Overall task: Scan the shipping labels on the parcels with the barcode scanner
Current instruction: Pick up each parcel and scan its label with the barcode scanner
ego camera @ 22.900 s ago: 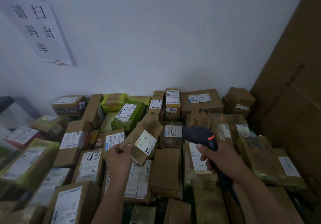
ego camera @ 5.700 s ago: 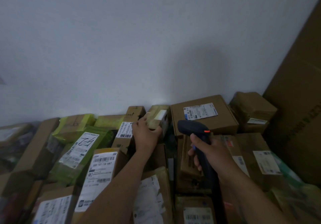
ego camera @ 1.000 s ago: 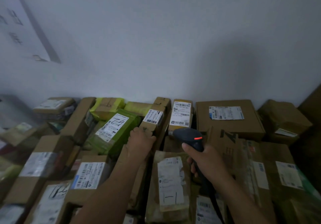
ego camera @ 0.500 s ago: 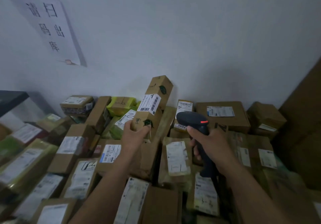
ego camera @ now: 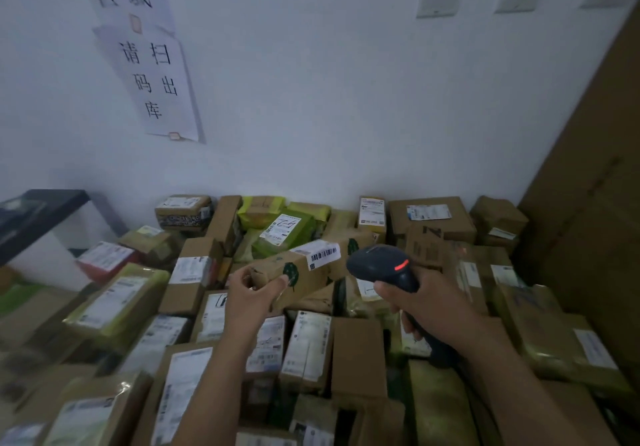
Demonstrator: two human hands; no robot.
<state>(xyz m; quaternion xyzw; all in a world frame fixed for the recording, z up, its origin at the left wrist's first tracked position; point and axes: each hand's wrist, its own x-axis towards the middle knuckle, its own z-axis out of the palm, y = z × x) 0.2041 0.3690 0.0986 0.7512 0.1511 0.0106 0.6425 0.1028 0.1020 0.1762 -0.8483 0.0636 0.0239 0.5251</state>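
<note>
Head view: left hand [ego camera: 251, 293] fingers curled round long box [ego camera: 277, 274], now tipped sideways, not upright. Label [ego camera: 323, 254] close to scanner [ego camera: 381, 265], gripped by right hand [ego camera: 426, 302]. Ready to scan.

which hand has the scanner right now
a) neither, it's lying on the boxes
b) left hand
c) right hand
c: the right hand grips the handle of the barcode scanner, its red light lit, while the left hand holds the long brown parcel with its white barcode label turned toward the scanner head.
</note>
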